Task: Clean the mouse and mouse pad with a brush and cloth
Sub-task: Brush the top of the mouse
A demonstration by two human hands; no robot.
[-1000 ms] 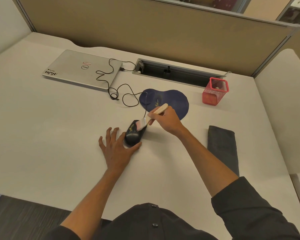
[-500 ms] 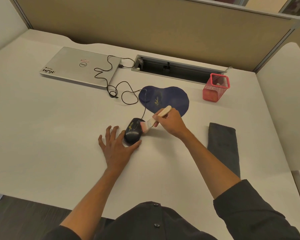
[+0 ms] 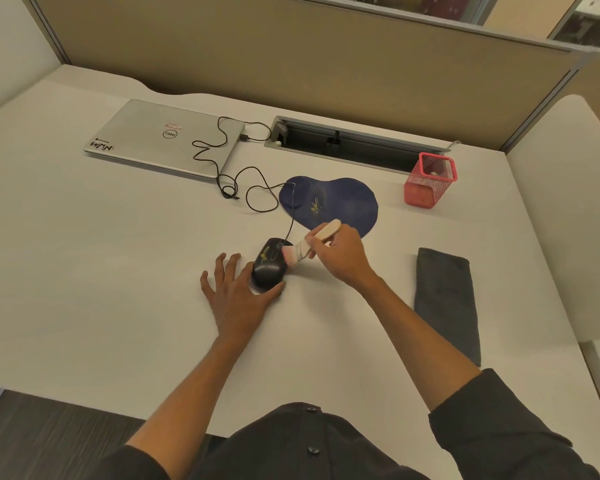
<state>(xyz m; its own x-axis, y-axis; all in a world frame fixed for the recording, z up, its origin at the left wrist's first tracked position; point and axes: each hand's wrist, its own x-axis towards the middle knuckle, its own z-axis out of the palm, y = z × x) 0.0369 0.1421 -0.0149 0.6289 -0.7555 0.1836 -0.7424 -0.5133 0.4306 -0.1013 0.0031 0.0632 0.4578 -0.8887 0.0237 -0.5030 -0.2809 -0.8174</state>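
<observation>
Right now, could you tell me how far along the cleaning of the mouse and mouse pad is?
Nothing looks finished yet. In hand: the right hand holds the brush with its bristles on the mouse, while the left hand steadies it on the desk. Left: yellow specks show on the mouse pad, and the cloth lies folded, untouched.

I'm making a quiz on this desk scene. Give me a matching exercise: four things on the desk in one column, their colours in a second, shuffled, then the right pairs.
Things:
1. mouse
2. mouse pad
3. cloth
4. pen holder

Colours:
A. red
B. dark grey
C. black
D. dark blue

Pairs: 1-C, 2-D, 3-B, 4-A
</observation>
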